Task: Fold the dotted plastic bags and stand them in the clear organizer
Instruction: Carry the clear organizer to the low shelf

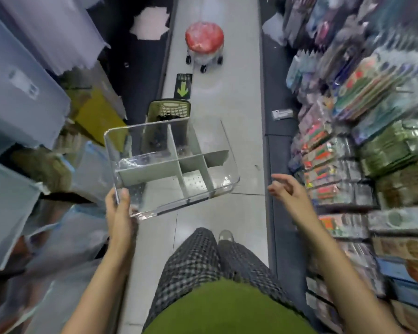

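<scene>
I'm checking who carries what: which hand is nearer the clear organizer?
Left. The left hand grips the organizer at its near corner; the right hand hangs empty, apart to its right.

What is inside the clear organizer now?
Only grey dividers show inside the clear organizer; no bags stand in it. The left hand covers its near corner.

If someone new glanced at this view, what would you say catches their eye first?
First, the clear organizer with its grey dividers, held in mid-air over the aisle floor by the left hand, whose grip is on its near corner. Further down the aisle stands a red-topped rolling stool. The right hand hangs free beside shelves of colourful packaged goods.
</scene>
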Tool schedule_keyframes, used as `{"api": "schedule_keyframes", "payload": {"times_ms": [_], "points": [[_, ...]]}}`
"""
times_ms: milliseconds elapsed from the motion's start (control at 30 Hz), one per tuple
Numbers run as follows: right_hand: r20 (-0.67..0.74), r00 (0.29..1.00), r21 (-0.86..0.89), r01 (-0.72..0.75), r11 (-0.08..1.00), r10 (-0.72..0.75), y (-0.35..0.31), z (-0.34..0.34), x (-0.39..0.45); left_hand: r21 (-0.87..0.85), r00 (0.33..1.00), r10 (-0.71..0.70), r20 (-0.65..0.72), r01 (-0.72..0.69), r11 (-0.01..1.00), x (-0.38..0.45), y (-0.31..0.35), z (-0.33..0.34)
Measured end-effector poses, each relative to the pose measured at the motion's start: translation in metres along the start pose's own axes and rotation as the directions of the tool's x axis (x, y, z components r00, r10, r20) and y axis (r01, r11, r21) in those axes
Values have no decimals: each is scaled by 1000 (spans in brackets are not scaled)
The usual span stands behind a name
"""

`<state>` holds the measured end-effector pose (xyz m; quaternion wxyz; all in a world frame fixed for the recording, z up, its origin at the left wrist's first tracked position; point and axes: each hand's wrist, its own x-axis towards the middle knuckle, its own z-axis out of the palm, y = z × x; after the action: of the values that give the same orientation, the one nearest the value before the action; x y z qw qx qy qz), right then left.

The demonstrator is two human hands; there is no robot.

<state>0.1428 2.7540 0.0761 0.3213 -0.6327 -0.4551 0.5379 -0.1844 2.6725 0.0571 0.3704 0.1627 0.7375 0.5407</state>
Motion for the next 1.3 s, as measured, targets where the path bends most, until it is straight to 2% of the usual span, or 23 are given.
{"api": "schedule_keyframes", "payload": {"times_ms": [167, 300, 567, 833, 1067, 1233, 1300], "points": [[91, 995, 1, 49, 999, -49, -94, 23, 149, -67, 994, -31, -103, 24, 997, 99, 49, 63], [95, 993, -16, 74, 997, -72, -140, 46, 267, -59, 987, -7, -158, -2, 998, 201, 80, 120], [47, 999, -1, -16, 1000, 16, -219, 73, 457, -23, 996, -5, -87, 3, 1000, 397, 179, 240], [9, 997, 35, -80, 996, 80, -279, 55, 637, -5, 999, -18, -32, 17, 1000, 542, 255, 394], [140, 989, -38, -51, 998, 56, -358, 40, 857, -58, 982, -92, -167, 84, 995, 636, 295, 533], [292, 956, -155, 62, 986, -14, -444, 59, 1003, -129, 938, -184, -293, 152, 980, 676, 329, 584], [376, 926, -187, 121, 975, -43, -476, 82, 1054, -148, 916, -183, -358, 138, 979, 693, 345, 596]]}}
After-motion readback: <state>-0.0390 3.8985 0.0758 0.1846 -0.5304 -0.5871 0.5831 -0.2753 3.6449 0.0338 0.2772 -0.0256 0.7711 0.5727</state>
